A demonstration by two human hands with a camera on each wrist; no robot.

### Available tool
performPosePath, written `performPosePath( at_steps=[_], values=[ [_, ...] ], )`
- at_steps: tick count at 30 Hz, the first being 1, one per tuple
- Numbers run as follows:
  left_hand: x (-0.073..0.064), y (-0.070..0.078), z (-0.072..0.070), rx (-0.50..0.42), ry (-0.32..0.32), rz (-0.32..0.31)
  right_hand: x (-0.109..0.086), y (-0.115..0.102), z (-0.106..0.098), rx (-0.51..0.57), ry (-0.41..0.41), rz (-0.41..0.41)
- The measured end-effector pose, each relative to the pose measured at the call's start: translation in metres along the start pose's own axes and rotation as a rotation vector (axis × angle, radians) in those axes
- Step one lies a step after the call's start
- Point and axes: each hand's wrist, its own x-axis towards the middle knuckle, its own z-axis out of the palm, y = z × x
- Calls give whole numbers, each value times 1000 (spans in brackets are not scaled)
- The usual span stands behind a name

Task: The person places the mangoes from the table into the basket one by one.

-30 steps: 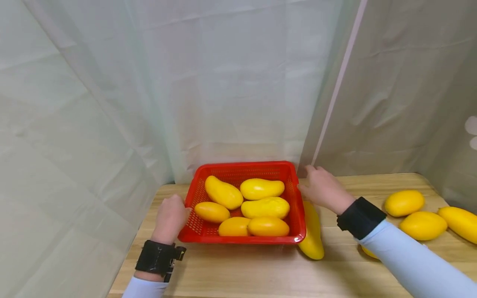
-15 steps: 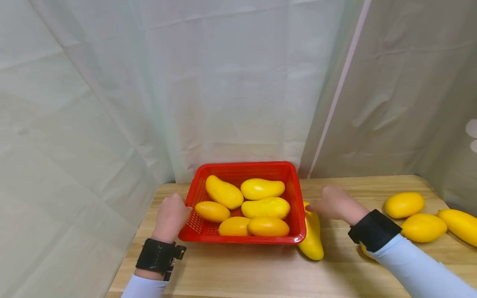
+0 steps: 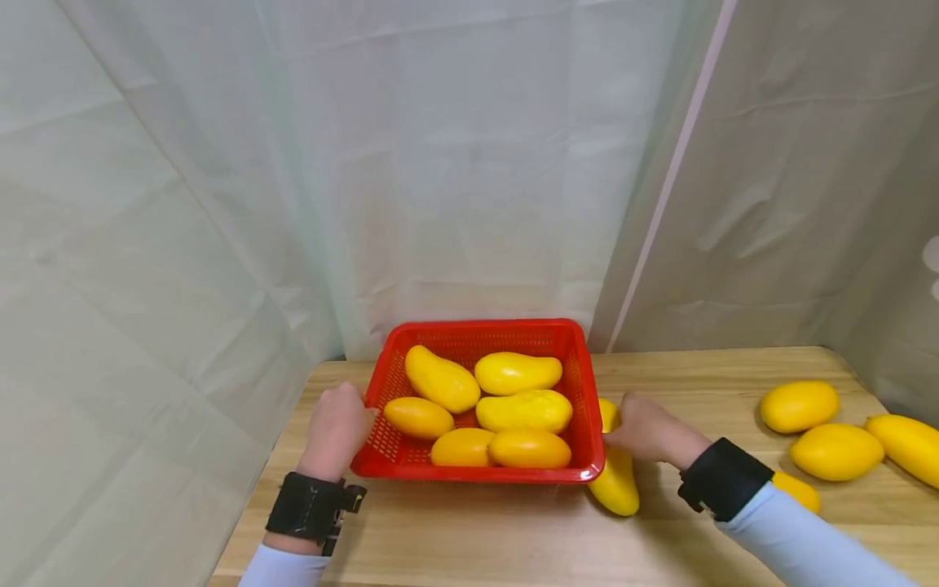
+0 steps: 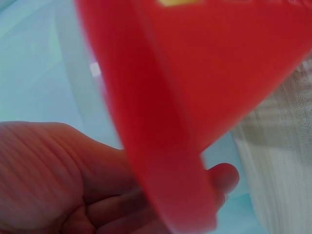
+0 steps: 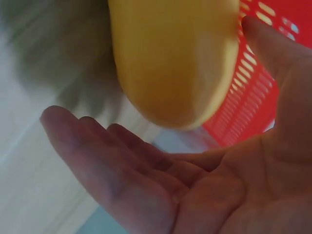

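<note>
My left hand (image 3: 337, 432) grips the left rim of a red perforated plastic basket (image 3: 469, 473). In the left wrist view the thumb and fingers lie to either side of the basket's red rim (image 4: 161, 122). Several yellow mangoes (image 3: 524, 410) lie inside it. Just outside the basket's right wall, another mango (image 3: 619, 489) rests on the table, its upper part overlapped by my right hand (image 3: 649, 432). Seen from the right wrist, thumb and fingers are spread around the end of this mango (image 5: 175, 63), with a gap between palm and fruit.
Several more mangoes lie at the table's right side, among them one mango (image 3: 836, 451) near another mango (image 3: 798, 406). One mango (image 3: 798, 492) is partly behind the right wrist strap (image 3: 726, 479). Pale curtains (image 3: 469, 163) hang behind the wooden table (image 3: 469, 534).
My right hand has left the basket's right rim, swung outward, and come down over the mango beside the basket. The left hand stays on the left rim; the basket has hardly moved.
</note>
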Motion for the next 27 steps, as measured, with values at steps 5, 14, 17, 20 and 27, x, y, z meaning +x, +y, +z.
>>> performPosePath(
  at_steps=[5,14,17,20,27],
  values=[
    [0,0,-1,9,9,5,0,-1,8,1,8,13],
    [-2,1,-1,8,12,3,0,-5,10,-11,4,43],
    [-2,1,-1,0,5,-3,0,-4,12,-5,-1,51],
    [-2,1,-1,-4,2,-4,1,-1,13,-2,7,54],
    [-1,1,-2,16,43,43,0,8,12,-4,55,36]
  ],
)
